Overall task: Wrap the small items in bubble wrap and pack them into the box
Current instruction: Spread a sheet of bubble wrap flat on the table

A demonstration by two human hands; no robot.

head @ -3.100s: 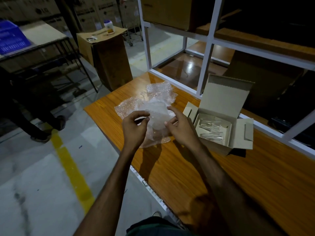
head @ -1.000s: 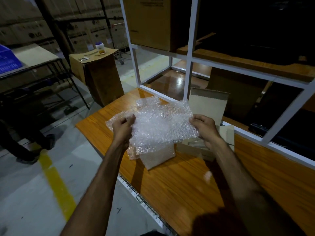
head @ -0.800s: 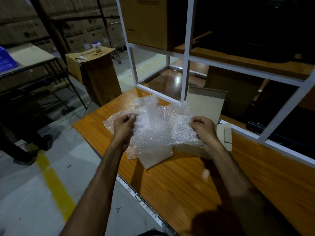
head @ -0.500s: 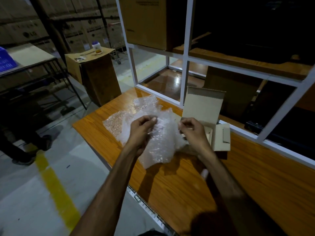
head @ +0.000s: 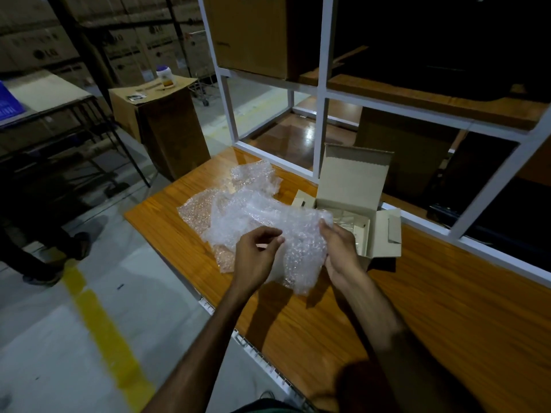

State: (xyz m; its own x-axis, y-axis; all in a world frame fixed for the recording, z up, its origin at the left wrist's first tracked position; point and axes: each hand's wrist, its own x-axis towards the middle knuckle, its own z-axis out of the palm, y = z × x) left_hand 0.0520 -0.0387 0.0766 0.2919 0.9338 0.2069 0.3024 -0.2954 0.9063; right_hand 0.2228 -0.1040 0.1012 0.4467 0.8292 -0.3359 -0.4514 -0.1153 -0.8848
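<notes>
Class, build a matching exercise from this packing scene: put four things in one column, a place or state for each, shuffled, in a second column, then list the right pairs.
Things:
1. small cardboard box
2. bubble wrap
3. white jar
4. yellow line

Place or state:
A. painted on the floor
B. gripped by the right hand, with the left hand in front of it
C. open on the wooden table, lid up
D. on top of the tall carton behind the table

Pairs: 1-C, 2-B, 3-D, 4-A
</notes>
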